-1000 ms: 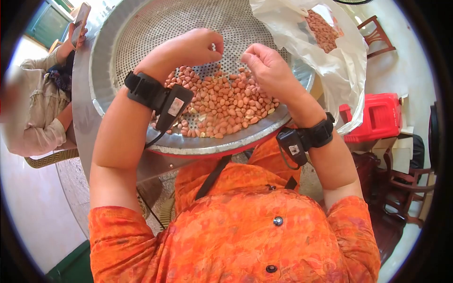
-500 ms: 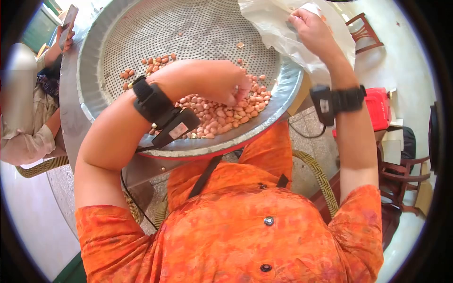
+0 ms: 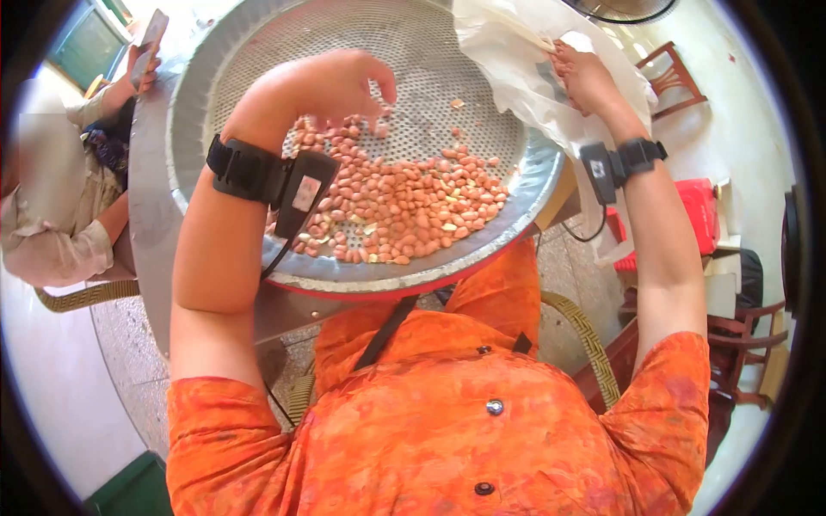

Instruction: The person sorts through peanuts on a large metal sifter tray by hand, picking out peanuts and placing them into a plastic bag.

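Reddish peanuts (image 3: 404,202) lie heaped on the near side of a large round metal sieve tray (image 3: 508,236) with a perforated bottom. My left hand (image 3: 340,86) is above the left end of the heap, its fingers curved and apart. Between them I see nothing held, though some blur surrounds the fingertips. To the right, my right hand (image 3: 588,79) has its fingers closed on a white plastic bag (image 3: 503,52) that hangs over the tray's right rim. What the bag contains is hidden. Pale bits are scattered among the peanuts.
At the left, another person's hand (image 3: 142,69) holds a phone (image 3: 155,36) beside the table (image 3: 151,189). A red case (image 3: 693,211) and wooden chairs (image 3: 667,82) stand at the right. A fan (image 3: 624,7) shows at the top edge.
My left hand has lifted off the peanuts and moved up and left, its fingers spreading. More of the heap shows. My right hand still grips the bag, slightly lower and to the right.
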### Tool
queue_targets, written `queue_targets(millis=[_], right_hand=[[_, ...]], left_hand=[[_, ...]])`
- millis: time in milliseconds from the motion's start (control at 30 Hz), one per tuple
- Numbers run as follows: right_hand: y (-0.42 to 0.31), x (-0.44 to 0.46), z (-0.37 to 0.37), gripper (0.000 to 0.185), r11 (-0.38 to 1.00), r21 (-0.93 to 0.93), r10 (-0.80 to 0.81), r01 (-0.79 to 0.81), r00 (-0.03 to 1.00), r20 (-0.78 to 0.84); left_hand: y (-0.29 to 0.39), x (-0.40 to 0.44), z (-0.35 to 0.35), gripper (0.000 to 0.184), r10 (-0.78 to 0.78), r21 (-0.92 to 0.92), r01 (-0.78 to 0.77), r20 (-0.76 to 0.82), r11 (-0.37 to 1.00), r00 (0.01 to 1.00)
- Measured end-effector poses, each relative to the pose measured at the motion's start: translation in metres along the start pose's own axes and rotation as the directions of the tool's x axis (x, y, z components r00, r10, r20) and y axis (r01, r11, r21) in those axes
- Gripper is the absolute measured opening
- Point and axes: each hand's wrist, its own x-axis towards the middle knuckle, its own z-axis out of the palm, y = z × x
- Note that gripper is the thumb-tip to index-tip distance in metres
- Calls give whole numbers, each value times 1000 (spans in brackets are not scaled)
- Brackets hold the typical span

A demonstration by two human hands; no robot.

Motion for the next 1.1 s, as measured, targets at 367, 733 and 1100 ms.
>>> queue_targets(millis=[367,733,1100], right_hand=[[-80,-119,48,56,794,-24,-558,607,746,364],[-94,-152,78,65,703,229,-707,673,627,326],[-80,-123,83,21,701,622,-553,349,817,165]], left_hand=[[-90,-15,-8,16,-65,654,174,-187,736,980],[2,-43,61,36,-70,-252,71,14,965,997],[-1,18,7,44,-388,186,391,-55,901,920]])
